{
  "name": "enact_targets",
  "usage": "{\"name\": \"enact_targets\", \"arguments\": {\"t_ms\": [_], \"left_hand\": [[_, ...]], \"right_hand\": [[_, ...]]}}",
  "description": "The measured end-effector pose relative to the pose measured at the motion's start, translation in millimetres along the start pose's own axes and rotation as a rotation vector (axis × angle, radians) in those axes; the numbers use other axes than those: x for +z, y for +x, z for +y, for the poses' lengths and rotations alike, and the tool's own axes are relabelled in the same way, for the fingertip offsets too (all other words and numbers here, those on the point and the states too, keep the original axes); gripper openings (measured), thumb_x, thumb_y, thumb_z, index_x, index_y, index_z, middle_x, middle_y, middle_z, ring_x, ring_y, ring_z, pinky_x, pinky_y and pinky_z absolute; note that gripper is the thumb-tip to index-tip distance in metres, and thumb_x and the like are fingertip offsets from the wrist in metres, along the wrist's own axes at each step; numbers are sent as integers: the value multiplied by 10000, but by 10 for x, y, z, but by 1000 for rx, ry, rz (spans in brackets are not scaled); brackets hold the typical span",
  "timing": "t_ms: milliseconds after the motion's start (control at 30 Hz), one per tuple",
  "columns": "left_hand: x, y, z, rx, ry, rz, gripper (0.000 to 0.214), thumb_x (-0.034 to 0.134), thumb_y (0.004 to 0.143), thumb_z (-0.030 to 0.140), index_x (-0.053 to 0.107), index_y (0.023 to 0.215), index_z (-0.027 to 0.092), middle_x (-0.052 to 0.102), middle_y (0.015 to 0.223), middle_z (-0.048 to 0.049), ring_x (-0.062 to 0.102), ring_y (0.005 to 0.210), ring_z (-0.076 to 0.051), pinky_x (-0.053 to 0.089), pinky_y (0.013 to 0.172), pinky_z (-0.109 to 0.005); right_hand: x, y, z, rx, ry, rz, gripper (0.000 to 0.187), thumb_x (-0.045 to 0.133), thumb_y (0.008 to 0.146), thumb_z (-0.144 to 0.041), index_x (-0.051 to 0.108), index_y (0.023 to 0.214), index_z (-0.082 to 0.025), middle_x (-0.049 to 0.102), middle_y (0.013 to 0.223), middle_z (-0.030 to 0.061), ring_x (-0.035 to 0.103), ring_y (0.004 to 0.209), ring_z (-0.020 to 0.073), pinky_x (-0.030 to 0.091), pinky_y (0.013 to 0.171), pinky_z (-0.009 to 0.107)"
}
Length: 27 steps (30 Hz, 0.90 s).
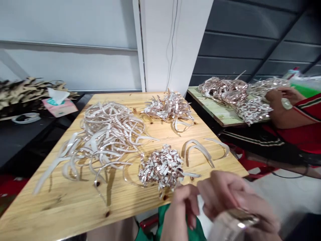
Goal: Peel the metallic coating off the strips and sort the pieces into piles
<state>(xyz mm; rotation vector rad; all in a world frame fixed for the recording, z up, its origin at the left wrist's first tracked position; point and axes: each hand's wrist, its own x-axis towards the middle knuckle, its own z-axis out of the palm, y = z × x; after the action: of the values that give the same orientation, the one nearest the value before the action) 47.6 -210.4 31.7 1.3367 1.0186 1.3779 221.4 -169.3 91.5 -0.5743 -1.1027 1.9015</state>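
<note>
Left hand (184, 207) and right hand (233, 197) are together at the near table edge, fingers curled and clamped on a glossy foil-backed strip (232, 224). A scrap heap (160, 167) of coppery, white-faced bits lies just beside the left hand. A pine table (50, 214) also bears 1 tangle of curled strips (105, 140) and 1 further scrap heap (169, 107). A co-worker's hand (276, 100) touches scraps on a green-tinted board (215, 110).

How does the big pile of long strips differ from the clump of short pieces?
The big pile of long strips spreads wide across the wooden table, while the clump of short pieces sits tight. The strips run long in loose curves; the pieces are short snippets. Both are whitish with a coppery shine.
</note>
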Motion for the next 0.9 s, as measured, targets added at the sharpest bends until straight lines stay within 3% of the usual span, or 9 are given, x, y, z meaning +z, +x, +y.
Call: {"name": "enact_targets", "arguments": {"t_ms": [133, 167, 267, 400, 500, 600, 700, 800, 900], "left_hand": [[-217, 11, 155, 109, -79, 199, 777, 732, 761, 847, 681, 1350, 344, 527, 757, -6, 518, 589, -174, 480, 508, -286], [-260, -2, 229, 118, -18, 223, 732, 738, 786, 819, 696, 1342, 345, 522, 757, -5, 522, 600, -173, 473, 512, -285], [-338, -54, 407, 148, 291, 316, 305, 622, 1028, 555, 817, 1013, 320, 583, 733, -21, 578, 625, -163, 499, 579, -287], [-505, -73, 424, 143, 564, 610, 327, 559, 1087, 449, 792, 957, 261, 735, 822, -36, 696, 723, -183, 540, 696, -293], [-703, -61, 364, 131, 709, 777, 365, 517, 1105, 460, 760, 960, 230, 753, 869, -44, 720, 792, -194, 548, 753, -285], [-848, -51, 304, 138, 739, 797, 321, 527, 1105, 424, 747, 980, 226, 749, 904, -39, 719, 792, -180, 555, 745, -263], [-918, -29, 236, 119, 523, 818, 240, 650, 1046, 443, 684, 1194, 257, 672, 815, 14, 674, 704, -150, 534, 662, -232], [-968, -1, 160, 12, 284, 628, 360, 707, 992, 534, 645, 1224, 266, 543, 672, 65, 574, 572, -130, 485, 563, -216], [-1005, 8, 105, -101, 261, 462, 429, 538, 1059, 596, 742, 980, 226, 639, 709, -7, 625, 615, -159, 505, 571, -246]], "right_hand": [[358, 137, 275, 210, 192, 0, 351, 786, 917, -498, 628, 789, -212, 447, 615, -47, 343, 495, 96, 348, 502, 228], [407, 179, 352, 269, 183, -15, 355, 808, 903, -504, 644, 815, -201, 471, 617, -45, 357, 493, 87, 341, 493, 215], [518, 295, 549, 427, 176, -25, 454, 843, 845, -600, 660, 902, -189, 527, 586, -48, 384, 456, 71, 274, 430, 180], [626, 356, 674, 374, 60, 98, 474, 646, 989, -650, 677, 1008, -178, 668, 634, 17, 465, 482, 90, 150, 394, 175], [700, 345, 756, 258, -151, 173, 438, 631, 1016, -610, 708, 1037, -179, 718, 655, 45, 560, 553, 130, 292, 440, 193], [781, 352, 867, 160, -343, 244, 339, 733, 978, -536, 745, 991, -197, 709, 657, 21, 614, 604, 152, 480, 565, 241], [831, 408, 954, 127, -381, 260, 309, 711, 997, -510, 778, 973, -209, 710, 699, 27, 633, 619, 160, 483, 509, 228], [825, 495, 1010, 97, -357, 217, 318, 657, 1030, -497, 799, 1046, -213, 735, 771, 54, 654, 638, 170, 471, 441, 207], [808, 593, 1069, 44, -395, 182, 303, 615, 1055, -442, 808, 1079, -209, 739, 768, 46, 625, 539, 141, 503, 438, 209]]}}
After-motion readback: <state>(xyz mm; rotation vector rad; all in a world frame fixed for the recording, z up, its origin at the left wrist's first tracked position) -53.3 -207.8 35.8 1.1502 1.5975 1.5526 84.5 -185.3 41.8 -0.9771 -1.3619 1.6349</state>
